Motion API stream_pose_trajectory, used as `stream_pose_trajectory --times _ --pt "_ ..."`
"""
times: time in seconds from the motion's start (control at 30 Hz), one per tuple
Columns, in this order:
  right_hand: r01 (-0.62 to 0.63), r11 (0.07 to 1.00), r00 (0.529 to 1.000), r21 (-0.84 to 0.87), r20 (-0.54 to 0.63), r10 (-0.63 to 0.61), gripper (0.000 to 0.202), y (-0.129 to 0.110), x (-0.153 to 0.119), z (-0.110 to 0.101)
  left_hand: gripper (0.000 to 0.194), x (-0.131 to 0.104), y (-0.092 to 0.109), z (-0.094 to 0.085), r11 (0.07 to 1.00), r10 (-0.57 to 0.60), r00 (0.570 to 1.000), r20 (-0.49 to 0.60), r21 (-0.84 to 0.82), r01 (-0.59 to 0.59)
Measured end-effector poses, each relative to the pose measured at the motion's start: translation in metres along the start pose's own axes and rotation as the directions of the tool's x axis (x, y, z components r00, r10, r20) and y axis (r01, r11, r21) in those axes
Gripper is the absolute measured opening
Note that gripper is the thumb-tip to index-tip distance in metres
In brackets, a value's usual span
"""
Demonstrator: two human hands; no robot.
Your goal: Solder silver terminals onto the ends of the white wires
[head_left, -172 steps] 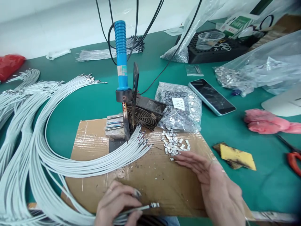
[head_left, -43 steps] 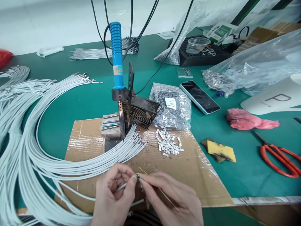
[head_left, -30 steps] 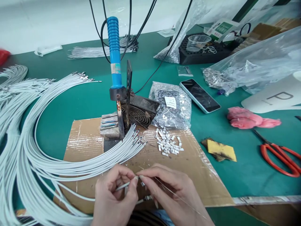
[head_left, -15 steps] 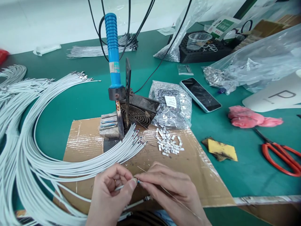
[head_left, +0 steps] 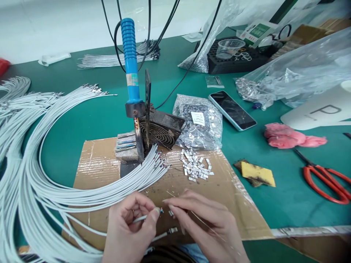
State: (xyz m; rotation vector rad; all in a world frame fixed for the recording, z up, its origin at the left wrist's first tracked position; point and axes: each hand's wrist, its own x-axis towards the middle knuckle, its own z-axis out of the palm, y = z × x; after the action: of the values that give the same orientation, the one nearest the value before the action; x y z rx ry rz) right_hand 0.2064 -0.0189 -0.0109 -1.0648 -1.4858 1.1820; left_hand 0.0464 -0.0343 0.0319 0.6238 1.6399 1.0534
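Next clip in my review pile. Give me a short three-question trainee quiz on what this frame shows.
1. True or false: the left hand pinches a white wire near its tip.
2. What lies closest to the pile of small metal terminals: A) scissors, B) bagged terminals, C) phone?
3. What surface lies under both hands, including the right hand?

Key: 1 true; 2 B; 3 the cardboard sheet.
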Motion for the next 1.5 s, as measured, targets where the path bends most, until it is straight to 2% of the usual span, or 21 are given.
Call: stream_pose_trajectory --times 0.07,0.17,0.23,0.33,0.47,0.67,0.83,0.93,1.0,1.2,1.37,1.43,1.5 --pt "-0.215 0.968 0.976 0.129 -0.008 0.218 0.021 -0.005 -0.001 0.006 0.013 -0.001 -0.004 0.001 0.998 0.053 0.998 -0.031 0.029 -0.052" --pt "-0.475 0.817 0.872 0.326 0.051 0.486 0.009 -0.016 -0.001 0.014 0.011 -0.002 -0.016 0.001 0.980 0.167 0.984 -0.056 0.119 -0.160" --pt "-0.545 0.736 0.818 0.402 0.064 0.571 0.017 -0.020 -0.001 0.017 0.012 -0.003 -0.024 0.000 0.951 0.251 0.966 -0.056 0.199 -0.235" --pt "-0.569 0.689 0.781 0.448 0.032 0.624 0.029 -0.022 -0.001 0.020 0.014 -0.004 -0.033 -0.002 0.890 0.367 0.930 -0.031 0.302 -0.342" --pt "-0.567 0.666 0.761 0.485 -0.003 0.649 0.038 -0.018 -0.006 0.028 0.013 -0.008 -0.037 0.002 0.867 0.428 0.903 -0.040 0.302 -0.397" --pt "-0.496 0.659 0.737 0.565 -0.128 0.664 0.041 -0.018 -0.011 0.044 0.017 -0.009 -0.034 0.011 0.965 0.238 0.970 -0.042 0.123 -0.232" --pt "-0.569 0.663 0.731 0.486 -0.070 0.679 0.032 -0.023 -0.005 0.034 0.024 -0.007 -0.023 0.009 0.993 0.110 0.994 -0.019 0.040 -0.109" --pt "-0.588 0.640 0.725 0.495 -0.028 0.688 0.039 -0.020 0.000 0.024 0.023 -0.005 -0.017 0.006 0.995 0.083 0.996 -0.015 0.053 -0.082" --pt "-0.570 0.636 0.724 0.520 -0.049 0.688 0.044 -0.016 0.003 0.019 0.023 -0.003 -0.013 0.004 0.997 0.070 0.997 -0.029 0.042 -0.069" --pt "-0.501 0.696 0.747 0.515 -0.150 0.648 0.039 -0.012 0.007 0.017 0.024 0.003 -0.006 -0.001 0.998 0.018 0.999 -0.027 -0.054 -0.019" --pt "-0.494 0.763 0.763 0.416 -0.213 0.610 0.028 -0.020 0.008 0.025 0.019 0.006 -0.008 -0.004 0.996 0.063 0.998 -0.009 -0.060 -0.064" --pt "-0.473 0.785 0.779 0.400 -0.226 0.585 0.023 -0.021 0.008 0.027 0.017 0.006 -0.010 -0.004 0.994 0.082 0.997 -0.004 -0.073 -0.082" --pt "-0.431 0.814 0.814 0.390 -0.222 0.537 0.019 -0.020 0.008 0.027 0.016 0.006 -0.012 -0.004 0.994 0.083 0.997 -0.010 -0.076 -0.083"
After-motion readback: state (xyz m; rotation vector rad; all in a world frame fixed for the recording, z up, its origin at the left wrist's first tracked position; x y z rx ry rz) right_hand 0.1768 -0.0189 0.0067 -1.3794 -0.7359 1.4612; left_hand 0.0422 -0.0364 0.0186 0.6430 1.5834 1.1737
